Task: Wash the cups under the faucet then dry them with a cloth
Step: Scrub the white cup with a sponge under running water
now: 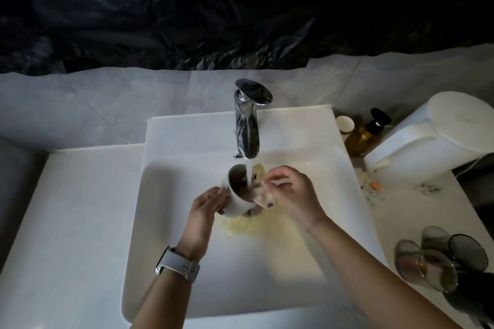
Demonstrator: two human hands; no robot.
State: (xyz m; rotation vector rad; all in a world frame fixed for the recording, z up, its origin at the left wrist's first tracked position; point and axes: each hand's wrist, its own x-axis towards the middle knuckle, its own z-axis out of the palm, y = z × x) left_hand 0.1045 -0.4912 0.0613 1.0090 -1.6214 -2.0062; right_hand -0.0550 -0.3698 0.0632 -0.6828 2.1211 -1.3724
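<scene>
My left hand [207, 205] grips a white cup [236, 193] from the side and tilts its mouth toward the chrome faucet [247, 125]. A stream of water [249, 176] runs from the spout into the cup. My right hand [288, 192] is at the cup's rim, fingers curled, with its fingertips blurred in the water beside the cup's mouth. Both hands are over the white sink basin [171, 222]. Yellowish water pools on the basin floor below the cup. No cloth is in view.
Several smoky glass cups [433, 259] lie clustered on the counter at the right. A paper cup [345, 124] and an amber pump bottle [365, 133] stand behind the sink at the right, beside a white toilet tank [433, 136]. White counter [69, 222] spreads left.
</scene>
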